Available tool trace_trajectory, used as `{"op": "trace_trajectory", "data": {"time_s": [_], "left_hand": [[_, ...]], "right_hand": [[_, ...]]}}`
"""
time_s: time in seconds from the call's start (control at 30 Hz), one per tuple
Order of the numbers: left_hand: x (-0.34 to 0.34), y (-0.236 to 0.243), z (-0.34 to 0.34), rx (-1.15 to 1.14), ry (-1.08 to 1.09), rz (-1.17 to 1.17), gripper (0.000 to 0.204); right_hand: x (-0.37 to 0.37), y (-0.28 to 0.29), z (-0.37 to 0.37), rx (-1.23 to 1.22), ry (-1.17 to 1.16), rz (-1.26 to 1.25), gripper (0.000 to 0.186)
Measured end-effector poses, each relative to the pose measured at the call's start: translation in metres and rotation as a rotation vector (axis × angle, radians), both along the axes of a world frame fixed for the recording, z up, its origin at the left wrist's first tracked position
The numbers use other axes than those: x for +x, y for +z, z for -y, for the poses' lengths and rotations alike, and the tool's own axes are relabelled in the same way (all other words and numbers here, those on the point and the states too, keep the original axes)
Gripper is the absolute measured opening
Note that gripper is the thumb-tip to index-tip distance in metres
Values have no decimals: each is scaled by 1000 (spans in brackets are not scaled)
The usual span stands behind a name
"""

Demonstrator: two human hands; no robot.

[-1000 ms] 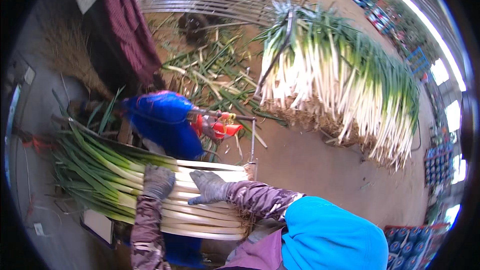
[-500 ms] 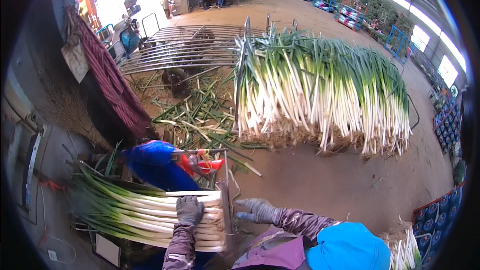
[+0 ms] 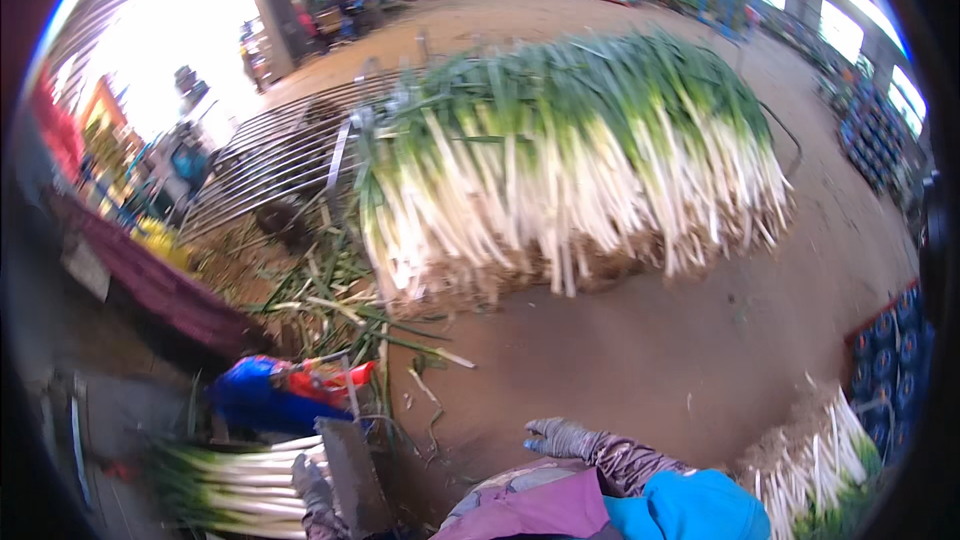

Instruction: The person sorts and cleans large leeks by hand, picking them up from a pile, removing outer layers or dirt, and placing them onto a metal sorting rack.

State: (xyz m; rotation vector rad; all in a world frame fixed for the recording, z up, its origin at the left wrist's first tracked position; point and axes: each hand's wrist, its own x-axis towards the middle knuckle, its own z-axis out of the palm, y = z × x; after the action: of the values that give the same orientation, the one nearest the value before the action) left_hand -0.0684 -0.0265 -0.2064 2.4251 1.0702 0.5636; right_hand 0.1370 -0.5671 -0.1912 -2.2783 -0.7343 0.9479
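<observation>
The right hand (image 3: 558,437), which had touched the leeks (image 3: 250,488) at near left, hung away to their right, empty, fingers loosely extended. The left hand (image 3: 311,485) remained at their white ends, its grip unclear, leaving 1 hand there. The larger leek stack (image 3: 570,180) stood far.
</observation>
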Motion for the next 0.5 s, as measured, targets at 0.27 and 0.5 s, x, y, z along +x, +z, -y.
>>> {"op": "trace_trajectory", "data": {"time_s": [0.27,0.5], "left_hand": [[108,45,205,-576,-209,436,30],[232,-17,352,-226,-938,-588,38]], "right_hand": [[65,2,139,-74,-232,21,61],[101,6,203,21,-421,38,55]]}}
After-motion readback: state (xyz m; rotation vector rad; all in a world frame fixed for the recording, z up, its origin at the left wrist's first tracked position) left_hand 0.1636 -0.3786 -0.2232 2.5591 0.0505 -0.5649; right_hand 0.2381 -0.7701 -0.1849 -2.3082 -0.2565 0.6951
